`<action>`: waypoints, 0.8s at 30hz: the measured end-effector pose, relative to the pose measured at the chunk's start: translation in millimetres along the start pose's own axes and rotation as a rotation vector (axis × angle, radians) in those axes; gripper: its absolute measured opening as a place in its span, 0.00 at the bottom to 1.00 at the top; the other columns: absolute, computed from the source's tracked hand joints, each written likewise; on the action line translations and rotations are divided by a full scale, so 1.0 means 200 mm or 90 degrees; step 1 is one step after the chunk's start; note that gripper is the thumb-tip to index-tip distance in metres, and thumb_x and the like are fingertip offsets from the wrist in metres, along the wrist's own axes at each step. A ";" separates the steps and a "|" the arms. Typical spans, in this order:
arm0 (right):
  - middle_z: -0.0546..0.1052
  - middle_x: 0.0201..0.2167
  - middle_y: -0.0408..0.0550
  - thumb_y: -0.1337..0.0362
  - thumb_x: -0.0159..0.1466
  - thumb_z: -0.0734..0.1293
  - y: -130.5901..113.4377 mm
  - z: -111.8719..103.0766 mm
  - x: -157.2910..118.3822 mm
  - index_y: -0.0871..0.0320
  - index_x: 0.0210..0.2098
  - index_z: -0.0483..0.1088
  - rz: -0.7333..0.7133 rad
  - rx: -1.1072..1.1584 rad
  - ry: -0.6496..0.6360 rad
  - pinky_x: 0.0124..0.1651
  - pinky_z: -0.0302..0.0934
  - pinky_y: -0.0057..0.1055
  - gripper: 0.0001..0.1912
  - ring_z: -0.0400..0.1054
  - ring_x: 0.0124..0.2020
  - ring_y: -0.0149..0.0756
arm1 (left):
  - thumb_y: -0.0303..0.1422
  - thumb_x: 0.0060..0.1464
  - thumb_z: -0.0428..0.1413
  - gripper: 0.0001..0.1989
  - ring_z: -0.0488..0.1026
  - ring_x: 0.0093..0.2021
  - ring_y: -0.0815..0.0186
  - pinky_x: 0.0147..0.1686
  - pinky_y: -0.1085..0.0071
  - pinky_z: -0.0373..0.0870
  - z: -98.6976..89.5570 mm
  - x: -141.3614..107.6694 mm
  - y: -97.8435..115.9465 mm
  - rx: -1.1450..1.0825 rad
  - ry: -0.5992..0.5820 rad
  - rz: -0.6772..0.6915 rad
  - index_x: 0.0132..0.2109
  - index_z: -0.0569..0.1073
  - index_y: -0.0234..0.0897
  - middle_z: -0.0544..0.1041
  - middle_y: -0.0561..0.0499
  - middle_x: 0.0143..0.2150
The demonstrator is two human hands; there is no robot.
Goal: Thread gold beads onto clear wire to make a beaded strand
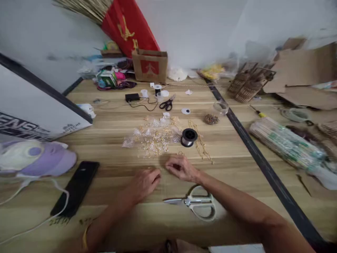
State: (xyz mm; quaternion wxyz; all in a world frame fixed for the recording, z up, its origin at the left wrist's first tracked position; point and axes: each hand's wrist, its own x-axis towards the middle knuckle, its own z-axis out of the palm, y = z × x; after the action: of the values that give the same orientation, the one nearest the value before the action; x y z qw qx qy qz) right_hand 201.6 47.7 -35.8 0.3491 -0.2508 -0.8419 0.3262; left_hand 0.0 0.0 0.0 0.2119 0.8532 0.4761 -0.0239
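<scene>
My left hand (146, 181) rests low over the wooden table, its fingers curled together. Just right of it, my right hand (181, 168) has thumb and fingers pinched; whatever either hand holds is too small to make out. Beyond them lies a spread of small gold and clear beads (156, 140). A black spool of clear thread (189, 137) stands above my right hand, with a gold chain (201, 142) beside it. White-handled scissors (201, 202) lie just below my right hand, blades pointing left.
A black phone (76, 188) and purple cap (52, 158) lie at left. Small dark scissors (167, 103), a bead pile (211, 119) and a paper bag (150, 66) are farther back. Packaged sticks (286, 140) and wicker baskets (244, 84) are at right.
</scene>
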 end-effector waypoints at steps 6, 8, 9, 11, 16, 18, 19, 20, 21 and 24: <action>0.66 0.25 0.44 0.69 0.64 0.60 0.01 -0.01 -0.01 0.60 0.31 0.65 0.001 -0.009 -0.011 0.29 0.54 0.25 0.06 0.60 0.27 0.30 | 0.30 0.60 0.47 0.06 0.72 0.36 0.62 0.35 0.69 0.61 0.01 -0.02 -0.01 0.012 0.035 -0.005 0.36 0.68 0.37 0.75 0.50 0.35; 0.67 0.26 0.44 0.69 0.64 0.60 0.01 -0.01 -0.01 0.60 0.31 0.66 0.007 -0.010 -0.012 0.29 0.54 0.25 0.06 0.60 0.26 0.30 | 0.29 0.59 0.47 0.05 0.71 0.35 0.62 0.34 0.69 0.61 0.01 -0.03 -0.01 0.014 0.037 -0.012 0.36 0.67 0.37 0.74 0.50 0.34; 0.67 0.25 0.44 0.68 0.64 0.60 0.00 -0.01 -0.01 0.60 0.31 0.66 0.009 -0.012 -0.014 0.29 0.54 0.25 0.06 0.60 0.26 0.30 | 0.29 0.59 0.47 0.05 0.71 0.35 0.62 0.34 0.69 0.61 0.01 -0.04 -0.01 0.014 0.039 -0.013 0.36 0.67 0.37 0.74 0.50 0.34; 0.66 0.25 0.44 0.68 0.65 0.60 0.00 -0.01 -0.01 0.60 0.32 0.66 0.009 -0.022 -0.019 0.29 0.54 0.25 0.06 0.60 0.26 0.30 | 0.29 0.60 0.46 0.06 0.71 0.35 0.62 0.35 0.69 0.60 0.01 -0.04 -0.02 0.013 0.047 -0.010 0.35 0.67 0.37 0.74 0.50 0.34; 0.67 0.26 0.45 0.68 0.65 0.59 0.00 -0.01 0.00 0.60 0.32 0.66 -0.020 -0.069 -0.028 0.32 0.56 0.28 0.06 0.61 0.28 0.32 | 0.29 0.58 0.48 0.05 0.71 0.36 0.62 0.36 0.69 0.61 0.04 -0.05 -0.06 0.003 0.065 -0.007 0.34 0.67 0.37 0.73 0.50 0.34; 0.68 0.27 0.46 0.68 0.65 0.59 0.01 -0.01 -0.01 0.60 0.32 0.66 -0.025 -0.080 -0.032 0.33 0.57 0.28 0.06 0.61 0.29 0.32 | 0.29 0.58 0.49 0.04 0.71 0.36 0.62 0.37 0.69 0.61 0.05 -0.06 -0.08 -0.009 0.068 -0.011 0.34 0.67 0.37 0.73 0.50 0.35; 0.68 0.27 0.46 0.68 0.65 0.59 0.01 -0.01 -0.01 0.60 0.33 0.66 -0.025 -0.083 -0.032 0.33 0.57 0.28 0.06 0.61 0.29 0.32 | 0.29 0.58 0.49 0.04 0.71 0.37 0.62 0.37 0.69 0.61 0.05 -0.06 -0.08 -0.017 0.068 -0.013 0.35 0.68 0.37 0.73 0.50 0.35; 0.69 0.27 0.46 0.67 0.65 0.59 0.01 0.00 -0.01 0.59 0.33 0.66 -0.024 -0.085 -0.031 0.33 0.57 0.28 0.06 0.62 0.29 0.33 | 0.29 0.57 0.49 0.04 0.71 0.36 0.62 0.37 0.69 0.61 0.05 -0.06 -0.09 -0.026 0.067 -0.017 0.35 0.68 0.37 0.74 0.50 0.35; 0.69 0.27 0.46 0.67 0.65 0.59 0.01 0.00 -0.01 0.59 0.33 0.66 -0.023 -0.086 -0.029 0.33 0.58 0.28 0.06 0.62 0.29 0.33 | 0.29 0.57 0.49 0.04 0.71 0.36 0.63 0.37 0.69 0.61 0.05 -0.07 -0.10 -0.035 0.067 -0.023 0.35 0.68 0.37 0.74 0.50 0.35; 0.69 0.27 0.47 0.67 0.65 0.59 0.01 0.00 -0.01 0.59 0.32 0.66 -0.019 -0.084 -0.022 0.34 0.58 0.29 0.06 0.63 0.29 0.33 | 0.28 0.57 0.49 0.04 0.71 0.36 0.63 0.36 0.70 0.61 0.05 -0.07 -0.11 -0.068 0.070 -0.031 0.36 0.68 0.37 0.74 0.51 0.35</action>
State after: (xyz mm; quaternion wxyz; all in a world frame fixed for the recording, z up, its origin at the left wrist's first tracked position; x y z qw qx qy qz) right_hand 203.9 48.4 -38.5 0.3220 -0.2552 -0.8712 0.2688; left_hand -24.5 -5.3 -12.3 0.2304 0.8289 0.5080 0.0433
